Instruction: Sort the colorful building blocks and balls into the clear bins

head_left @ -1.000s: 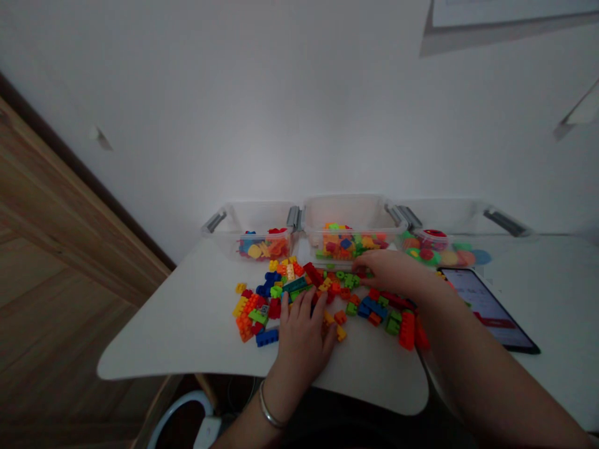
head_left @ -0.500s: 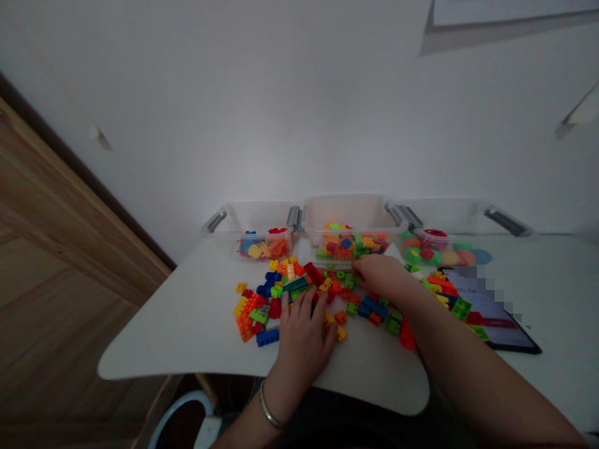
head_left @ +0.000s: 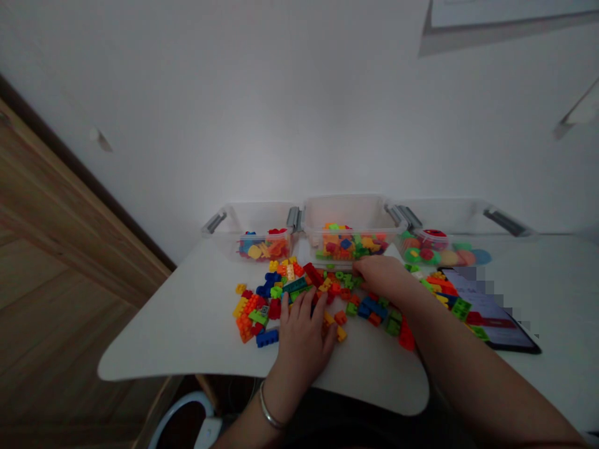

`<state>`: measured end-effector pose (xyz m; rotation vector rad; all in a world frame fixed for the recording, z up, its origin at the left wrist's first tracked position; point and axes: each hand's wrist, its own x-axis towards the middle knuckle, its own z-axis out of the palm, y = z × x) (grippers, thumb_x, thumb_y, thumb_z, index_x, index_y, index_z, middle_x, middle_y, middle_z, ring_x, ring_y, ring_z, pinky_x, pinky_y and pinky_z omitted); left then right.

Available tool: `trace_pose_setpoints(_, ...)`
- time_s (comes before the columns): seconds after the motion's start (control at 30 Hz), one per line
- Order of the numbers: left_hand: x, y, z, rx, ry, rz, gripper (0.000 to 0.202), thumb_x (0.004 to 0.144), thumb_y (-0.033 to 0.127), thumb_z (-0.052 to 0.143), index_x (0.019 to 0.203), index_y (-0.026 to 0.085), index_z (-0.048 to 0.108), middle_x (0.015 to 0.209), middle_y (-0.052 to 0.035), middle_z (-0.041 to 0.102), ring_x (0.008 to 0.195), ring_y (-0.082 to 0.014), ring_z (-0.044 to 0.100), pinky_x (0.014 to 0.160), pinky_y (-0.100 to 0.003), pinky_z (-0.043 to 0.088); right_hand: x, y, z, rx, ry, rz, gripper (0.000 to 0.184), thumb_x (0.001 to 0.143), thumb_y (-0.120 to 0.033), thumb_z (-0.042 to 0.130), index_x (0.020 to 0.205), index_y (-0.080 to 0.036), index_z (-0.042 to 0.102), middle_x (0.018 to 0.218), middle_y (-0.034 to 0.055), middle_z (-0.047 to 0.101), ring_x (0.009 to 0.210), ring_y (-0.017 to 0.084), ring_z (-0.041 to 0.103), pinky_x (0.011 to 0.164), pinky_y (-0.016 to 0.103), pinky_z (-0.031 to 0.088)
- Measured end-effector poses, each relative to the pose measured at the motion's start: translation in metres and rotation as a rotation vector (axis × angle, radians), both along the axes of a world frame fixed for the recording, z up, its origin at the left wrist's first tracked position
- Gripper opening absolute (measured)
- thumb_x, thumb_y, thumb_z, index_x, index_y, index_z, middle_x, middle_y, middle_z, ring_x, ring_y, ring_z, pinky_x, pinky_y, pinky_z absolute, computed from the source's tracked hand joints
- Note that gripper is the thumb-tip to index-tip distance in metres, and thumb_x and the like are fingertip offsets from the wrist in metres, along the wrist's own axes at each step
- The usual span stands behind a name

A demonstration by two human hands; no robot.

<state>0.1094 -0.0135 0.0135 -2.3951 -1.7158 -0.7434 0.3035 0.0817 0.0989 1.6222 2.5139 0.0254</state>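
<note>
A loose spread of colourful plastic building bricks (head_left: 299, 293) lies on the white table (head_left: 187, 330). My left hand (head_left: 302, 333) rests flat on the table at the front of the spread, fingers apart and touching bricks, with a metal bangle (head_left: 271, 411) on the wrist. A blue brick (head_left: 267, 338) lies just left of it. My right hand (head_left: 380, 277) sits with curled fingers among small green and orange bricks (head_left: 349, 284) at the back of the spread. Its fingertips hide whatever lies under them.
Three clear plastic boxes (head_left: 346, 215) with grey clips stand along the wall, holding bricks and round coloured pieces. A tablet (head_left: 491, 312) with a pixelated screen lies at right, bricks on its left part. A wooden panel (head_left: 56, 212) stands left of the table.
My right forearm has shifted slightly, and bricks now show on the tablet that were not visible in the oldest frame. My left hand has hardly moved.
</note>
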Motion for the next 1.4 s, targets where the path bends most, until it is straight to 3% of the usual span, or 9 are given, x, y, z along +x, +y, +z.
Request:
trace_pose_setpoints(0.2, 0.000, 0.000, 0.000, -0.001, 0.003, -0.006, 0.049, 0.089, 0.032, 0.055, 0.136, 0.021, 0.053, 0.137, -0.0119, 0.057, 0.123, -0.0303, 0.053, 0.115, -0.063, 0.022, 0.020, -0.012, 0.026, 0.223, 0.187, 0.002, 0.017, 0.080, -0.030, 0.063, 0.094, -0.023, 0.068, 0.095, 0.0069, 0.072, 0.084, 0.023, 0.067, 0.067, 0.030, 0.048)
trace_pose_setpoints(0.3, 0.000, 0.000, -0.001, 0.000, 0.004, -0.006, 0.048, 0.089, 0.033, 0.054, 0.135, 0.021, 0.054, 0.137, -0.0118, 0.057, 0.124, -0.0303, 0.053, 0.115, -0.063, 0.022, 0.030, -0.015, 0.038, 0.469, 0.447, 0.019, 0.017, 0.082, -0.033, 0.061, 0.095, -0.023, 0.066, 0.095, 0.0057, 0.068, 0.078, 0.019, 0.063, 0.067, 0.030, 0.047)
trace_pose_setpoints(0.43, 0.000, 0.000, -0.001, 0.002, 0.005, -0.002, 0.047, 0.090, 0.034, 0.053, 0.135, 0.021, 0.055, 0.136, -0.0120, 0.058, 0.124, -0.0302, 0.053, 0.115, -0.062, 0.022, 0.038, -0.008, 0.038, 0.869, 0.756, -0.080, 0.020, 0.085, -0.037, 0.058, 0.100, -0.024, 0.064, 0.096, 0.0084, 0.066, 0.084, 0.024, 0.060, 0.082, 0.041, 0.048)
trace_pose_setpoints(0.53, 0.000, 0.000, -0.001, 0.001, 0.001, -0.006, 0.048, 0.090, 0.033, 0.053, 0.136, 0.021, 0.054, 0.137, -0.0120, 0.057, 0.124, -0.0302, 0.053, 0.115, -0.062, 0.023, 0.038, 0.000, 0.029, 0.991, 0.819, -0.142, 0.023, 0.086, -0.039, 0.058, 0.103, -0.025, 0.063, 0.104, 0.0104, 0.065, 0.102, 0.029, 0.058, 0.094, 0.049, 0.043)
trace_pose_setpoints(0.9, 0.000, 0.000, -0.001, 0.013, -0.003, -0.006, 0.048, 0.089, 0.032, 0.053, 0.136, 0.021, 0.054, 0.135, -0.0114, 0.059, 0.123, -0.0303, 0.054, 0.115, -0.062, 0.024, 0.027, 0.037, -0.021, 0.857, 0.824, -0.232, 0.025, 0.087, -0.043, 0.056, 0.098, -0.023, 0.066, 0.123, 0.0112, 0.060, 0.120, 0.028, 0.051, 0.103, 0.048, 0.036)
trace_pose_setpoints(1.27, 0.000, 0.000, -0.001, 0.001, -0.008, -0.007, 0.048, 0.089, 0.032, 0.053, 0.136, 0.021, 0.054, 0.136, -0.0119, 0.058, 0.123, -0.0305, 0.053, 0.115, -0.062, 0.022, 0.028, 0.036, -0.021, 0.749, 0.711, -0.241, 0.030, 0.090, -0.042, 0.049, 0.096, -0.023, 0.072, 0.123, 0.0097, 0.062, 0.118, 0.030, 0.051, 0.103, 0.050, 0.036)
trace_pose_setpoints(1.4, -0.001, 0.000, -0.001, 0.009, -0.004, -0.005, 0.047, 0.090, 0.032, 0.053, 0.136, 0.022, 0.054, 0.135, -0.0118, 0.058, 0.123, -0.0298, 0.054, 0.115, -0.061, 0.023, 0.030, 0.033, -0.013, 0.755, 0.733, -0.238, 0.038, 0.088, -0.043, 0.050, 0.115, -0.021, 0.066, 0.133, 0.0145, 0.055, 0.125, 0.031, 0.047, 0.105, 0.050, 0.035)
